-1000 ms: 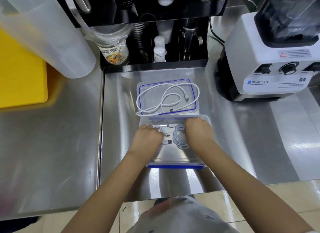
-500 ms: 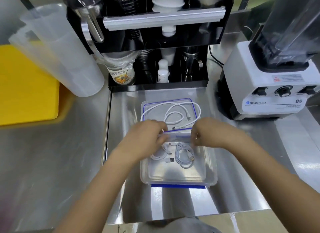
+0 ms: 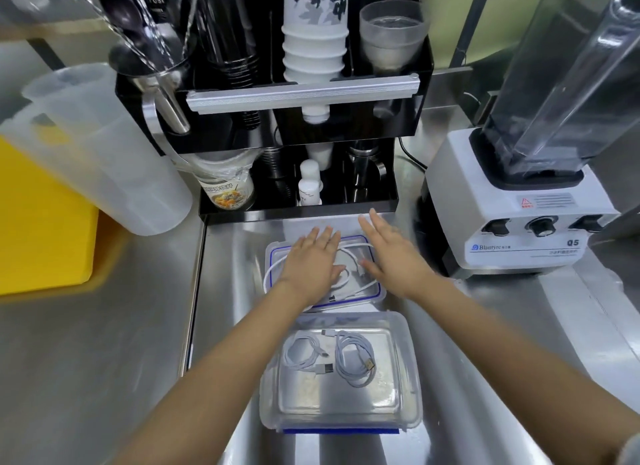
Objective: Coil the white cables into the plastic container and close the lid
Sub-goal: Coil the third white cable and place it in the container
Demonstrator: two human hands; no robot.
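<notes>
Stainless steel forms the desk (image 3: 104,360), and on it sits one clear plastic container (image 3: 341,371), open, nearest the person. Two coiled white cables lie inside it side by side: the left coil (image 3: 304,355) and the right coil (image 3: 355,359), each with a plug end showing. Just beyond the container lies its one lid (image 3: 375,293), clear with a blue seal, flat on the desk, and a third white cable (image 3: 353,284) lies loosely looped across it, partly hidden under the hands.

Both hands reach past the container to the lid. The left hand (image 3: 311,264) lies flat over the loose cable with its fingers (image 3: 327,238) straight and spread, gripping nothing. The right hand (image 3: 394,257) is at the lid's right edge, fingers straight and wide apart, holding nothing; whether it touches the lid cannot be told. The coiled cables lie well behind both hands, beneath the forearms.

Farther out stand one black rack (image 3: 301,118) of cups and utensils, one white blender (image 3: 519,205) on the right, one translucent jug (image 3: 97,149) and one yellow bin (image 3: 38,229) on the left.
</notes>
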